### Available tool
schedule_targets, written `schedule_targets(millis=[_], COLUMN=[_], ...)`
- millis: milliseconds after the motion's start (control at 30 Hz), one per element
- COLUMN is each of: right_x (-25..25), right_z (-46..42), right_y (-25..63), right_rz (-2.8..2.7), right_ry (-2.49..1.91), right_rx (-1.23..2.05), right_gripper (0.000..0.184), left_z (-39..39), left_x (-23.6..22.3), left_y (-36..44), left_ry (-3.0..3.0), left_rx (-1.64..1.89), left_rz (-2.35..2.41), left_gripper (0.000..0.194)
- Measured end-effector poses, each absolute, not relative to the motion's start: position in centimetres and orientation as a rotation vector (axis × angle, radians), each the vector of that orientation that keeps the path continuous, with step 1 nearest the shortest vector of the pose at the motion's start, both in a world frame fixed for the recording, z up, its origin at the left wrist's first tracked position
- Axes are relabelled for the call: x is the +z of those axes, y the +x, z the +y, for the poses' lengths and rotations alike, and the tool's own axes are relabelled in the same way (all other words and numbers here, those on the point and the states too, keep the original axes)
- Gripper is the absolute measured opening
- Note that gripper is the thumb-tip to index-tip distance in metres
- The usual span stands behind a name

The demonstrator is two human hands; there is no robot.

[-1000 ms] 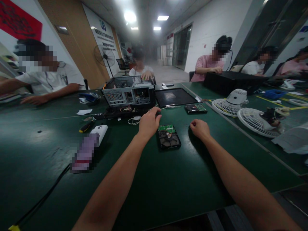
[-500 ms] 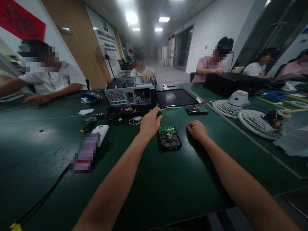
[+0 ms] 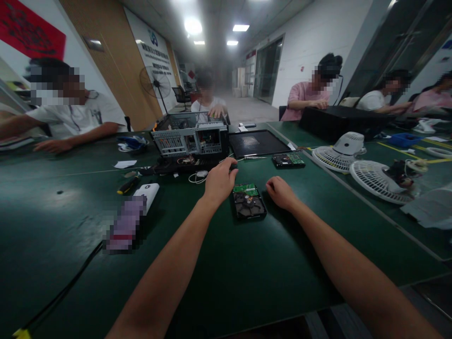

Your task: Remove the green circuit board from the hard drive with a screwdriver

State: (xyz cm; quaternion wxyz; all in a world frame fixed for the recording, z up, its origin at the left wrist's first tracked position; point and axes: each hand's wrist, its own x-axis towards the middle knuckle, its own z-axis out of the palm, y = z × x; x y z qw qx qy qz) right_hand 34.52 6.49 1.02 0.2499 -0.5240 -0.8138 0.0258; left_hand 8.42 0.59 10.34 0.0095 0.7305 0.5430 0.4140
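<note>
Green across its top, the bench (image 3: pixel 247 282) in the head view carries a hard drive (image 3: pixel 249 203) lying between the left hand (image 3: pixel 220 182), near its far left corner, and the right hand (image 3: pixel 281 193), just beside it; both hands' fingers are curled, though I cannot tell what either grip holds. Beyond the left hand a computer case (image 3: pixel 190 142) blocks the way, a white cable (image 3: pixel 202 174) before it. A second hard drive (image 3: pixel 288 160) and black panel (image 3: pixel 259 142) lie farther off, white fan parts (image 3: pixel 353 141) rightward.

Dim overall, with blooming ceiling lights (image 3: pixel 193 26) and tabletop (image 3: pixel 70 216) glare.
</note>
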Motion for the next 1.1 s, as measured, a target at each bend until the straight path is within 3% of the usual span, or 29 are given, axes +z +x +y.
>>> schedule_targets(millis=[267, 567, 1100], right_x=[1.0, 0.1, 0.1], right_z=[6.5, 6.3, 6.7], right_y=[35.1, 33.2, 32.9], right_rz=[-2.221, -2.347, -2.316], right_ry=[-1.478, -1.237, -1.207], right_rx=[0.089, 0.151, 0.204], right_gripper=[0.014, 0.028, 0.015], left_z=[0.6, 0.6, 0.6], left_x=[10.4, 10.3, 10.2], left_y=[8.4, 8.5, 8.7], left_ry=[2.28, 2.286, 2.279], left_rx=[1.288, 1.306, 1.295], left_rz=[1.694, 1.668, 1.685], left_gripper=[0.022, 0.022, 0.022])
